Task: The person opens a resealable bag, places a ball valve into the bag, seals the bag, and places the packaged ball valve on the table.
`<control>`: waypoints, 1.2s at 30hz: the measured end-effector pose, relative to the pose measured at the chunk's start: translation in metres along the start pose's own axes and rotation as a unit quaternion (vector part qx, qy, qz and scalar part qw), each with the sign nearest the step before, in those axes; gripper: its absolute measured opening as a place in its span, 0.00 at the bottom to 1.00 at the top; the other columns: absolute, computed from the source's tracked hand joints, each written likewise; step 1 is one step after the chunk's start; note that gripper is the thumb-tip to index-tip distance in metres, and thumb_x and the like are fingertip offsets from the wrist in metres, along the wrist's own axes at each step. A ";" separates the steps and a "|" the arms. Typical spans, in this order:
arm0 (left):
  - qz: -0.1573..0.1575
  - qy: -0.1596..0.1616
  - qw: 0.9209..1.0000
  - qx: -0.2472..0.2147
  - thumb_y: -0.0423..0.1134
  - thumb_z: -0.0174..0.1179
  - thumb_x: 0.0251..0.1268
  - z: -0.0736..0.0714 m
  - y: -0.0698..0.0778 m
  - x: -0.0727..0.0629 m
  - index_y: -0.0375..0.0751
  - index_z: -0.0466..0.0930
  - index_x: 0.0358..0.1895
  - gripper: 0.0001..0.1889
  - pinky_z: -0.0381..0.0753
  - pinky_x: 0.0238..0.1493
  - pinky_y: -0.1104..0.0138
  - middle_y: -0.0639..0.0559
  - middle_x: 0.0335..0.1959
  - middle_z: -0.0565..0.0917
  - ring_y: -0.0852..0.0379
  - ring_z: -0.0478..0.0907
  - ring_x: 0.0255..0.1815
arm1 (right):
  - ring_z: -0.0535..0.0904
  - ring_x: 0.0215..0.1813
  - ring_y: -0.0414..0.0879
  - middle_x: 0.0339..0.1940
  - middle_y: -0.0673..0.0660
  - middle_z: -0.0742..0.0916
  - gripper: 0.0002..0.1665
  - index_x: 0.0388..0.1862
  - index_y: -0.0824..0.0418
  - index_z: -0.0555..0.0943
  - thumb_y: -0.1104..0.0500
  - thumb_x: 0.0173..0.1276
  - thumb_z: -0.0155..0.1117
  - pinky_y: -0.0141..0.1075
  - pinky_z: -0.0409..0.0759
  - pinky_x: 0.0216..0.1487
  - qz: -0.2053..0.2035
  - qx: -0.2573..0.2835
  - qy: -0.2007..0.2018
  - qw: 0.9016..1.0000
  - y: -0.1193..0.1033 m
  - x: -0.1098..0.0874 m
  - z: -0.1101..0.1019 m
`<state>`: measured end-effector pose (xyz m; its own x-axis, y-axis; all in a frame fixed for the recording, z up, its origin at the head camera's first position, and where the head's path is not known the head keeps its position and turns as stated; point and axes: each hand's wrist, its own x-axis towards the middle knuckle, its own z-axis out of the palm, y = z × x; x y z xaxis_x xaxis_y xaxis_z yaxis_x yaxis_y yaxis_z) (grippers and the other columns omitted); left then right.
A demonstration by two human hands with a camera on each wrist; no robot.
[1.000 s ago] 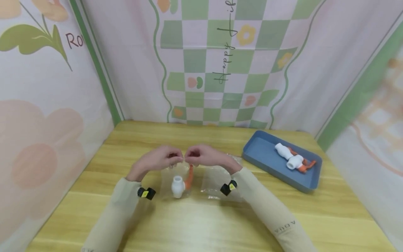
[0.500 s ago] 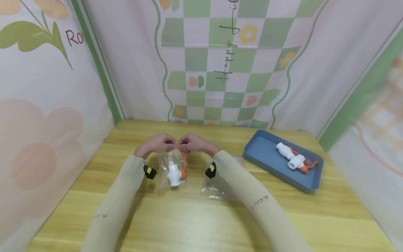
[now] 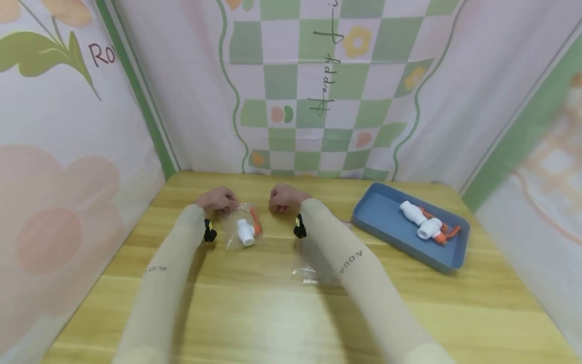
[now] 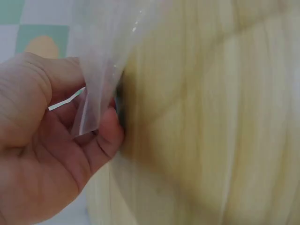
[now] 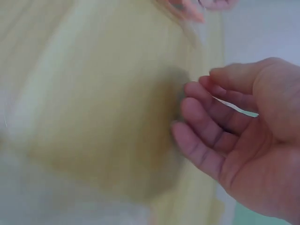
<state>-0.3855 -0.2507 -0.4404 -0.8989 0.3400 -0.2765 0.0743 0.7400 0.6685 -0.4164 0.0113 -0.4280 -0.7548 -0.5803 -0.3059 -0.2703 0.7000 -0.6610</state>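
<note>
With one white plastic, orange-levered valve (image 3: 246,233) bagged on the wooden bench (image 3: 254,308), left grip (image 3: 218,198) pinching its clear plastic bag (image 3: 232,233) and right grip (image 3: 285,197) loosely curled, empty, two matching valves (image 3: 413,213) in the blue rectangular tray (image 3: 381,215) seemingly remain

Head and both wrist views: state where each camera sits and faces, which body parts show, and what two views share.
Head: on the head, facing forward and down at table, filled bag and tray; left hand, right hand and sleeves show.
Left wrist: on that wrist, facing filled bag and table; left hand's palm side shows.
Right wrist: on that wrist, facing table; right hand's palm side shows.
Shared by head and left wrist: left hand, filled bag.
</note>
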 end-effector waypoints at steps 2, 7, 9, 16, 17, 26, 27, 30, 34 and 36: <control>-0.008 0.015 1.000 -0.015 0.35 0.57 0.70 -0.004 -0.002 -0.002 0.29 0.81 0.44 0.10 0.76 0.30 0.70 0.51 0.27 0.80 0.60 0.75 0.27 | 0.73 0.21 0.42 0.19 0.54 0.80 0.09 0.27 0.66 0.78 0.64 0.67 0.55 0.33 0.75 0.27 0.007 -0.020 -0.010 1.000 -0.001 -0.007 -0.010; -0.011 0.064 0.997 0.031 0.40 0.54 0.73 -0.009 -0.006 -0.014 0.29 0.79 0.50 0.15 0.78 0.37 0.67 0.43 0.38 0.83 0.55 0.78 0.35 | 0.68 0.20 0.41 0.19 0.55 0.77 0.12 0.34 0.71 0.78 0.63 0.71 0.53 0.32 0.69 0.25 -0.021 -0.069 -0.021 0.997 0.004 -0.029 -0.030; -0.012 0.077 0.995 0.064 0.42 0.52 0.75 -0.012 -0.007 -0.020 0.29 0.78 0.52 0.18 0.79 0.42 0.63 0.39 0.43 0.83 0.52 0.78 0.40 | 0.74 0.25 0.42 0.25 0.57 0.82 0.13 0.40 0.69 0.80 0.60 0.72 0.54 0.33 0.75 0.29 -0.032 -0.122 -0.015 0.992 0.007 -0.043 -0.034; 0.011 0.122 0.987 0.101 0.42 0.48 0.76 -0.017 0.003 -0.051 0.28 0.75 0.54 0.19 0.79 0.53 0.50 0.32 0.50 0.80 0.40 0.78 0.50 | 0.79 0.37 0.47 0.33 0.53 0.84 0.11 0.34 0.58 0.80 0.54 0.74 0.56 0.42 0.79 0.44 -0.052 -0.337 0.002 0.940 0.025 -0.097 -0.024; 0.015 0.131 0.985 0.113 0.42 0.49 0.76 -0.016 0.010 -0.056 0.28 0.76 0.53 0.18 0.79 0.53 0.50 0.33 0.49 0.81 0.40 0.78 0.50 | 0.78 0.37 0.47 0.32 0.53 0.83 0.11 0.33 0.58 0.78 0.54 0.75 0.56 0.42 0.78 0.44 -0.052 -0.345 0.003 0.937 0.027 -0.103 -0.022; 0.087 0.154 0.964 0.199 0.45 0.49 0.76 0.015 0.081 -0.072 0.36 0.80 0.48 0.16 0.80 0.40 0.60 0.45 0.38 0.84 0.53 0.79 0.35 | 0.80 0.43 0.54 0.37 0.59 0.84 0.06 0.39 0.61 0.78 0.59 0.72 0.58 0.48 0.80 0.47 -0.033 -0.341 0.061 0.937 0.045 -0.129 -0.010; 0.098 0.147 0.966 0.191 0.46 0.48 0.77 0.021 0.087 -0.072 0.37 0.80 0.48 0.16 0.79 0.39 0.62 0.47 0.37 0.84 0.55 0.78 0.35 | 0.80 0.44 0.55 0.39 0.60 0.84 0.06 0.40 0.61 0.78 0.59 0.72 0.57 0.49 0.80 0.48 -0.024 -0.342 0.062 0.938 0.047 -0.130 -0.009; 0.118 0.125 0.971 0.165 0.45 0.49 0.77 0.039 0.104 -0.069 0.39 0.80 0.47 0.15 0.78 0.36 0.64 0.50 0.33 0.83 0.57 0.77 0.31 | 0.81 0.44 0.55 0.39 0.60 0.84 0.06 0.39 0.61 0.79 0.59 0.72 0.56 0.48 0.80 0.48 -0.009 -0.338 0.062 0.939 0.052 -0.132 -0.008; 0.135 0.088 0.978 0.136 0.46 0.48 0.78 0.066 0.124 -0.065 0.43 0.80 0.49 0.14 0.77 0.30 0.65 0.52 0.29 0.80 0.57 0.76 0.24 | 0.81 0.39 0.52 0.35 0.58 0.84 0.04 0.36 0.60 0.79 0.63 0.71 0.56 0.46 0.80 0.45 -0.014 -0.332 0.071 0.941 0.058 -0.136 -0.008; 0.147 0.077 0.977 0.135 0.48 0.48 0.78 0.077 0.132 -0.062 0.44 0.81 0.50 0.15 0.78 0.32 0.66 0.52 0.31 0.81 0.58 0.77 0.25 | 0.82 0.39 0.53 0.35 0.58 0.84 0.04 0.37 0.61 0.79 0.64 0.70 0.56 0.47 0.81 0.45 -0.023 -0.336 0.081 0.938 0.060 -0.139 -0.007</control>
<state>-0.2868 -0.1298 -0.3884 -0.8739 0.4856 0.0211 0.4320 0.7561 0.4917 -0.3323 0.1367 -0.4198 -0.7986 -0.5844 -0.1438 -0.5803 0.8111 -0.0736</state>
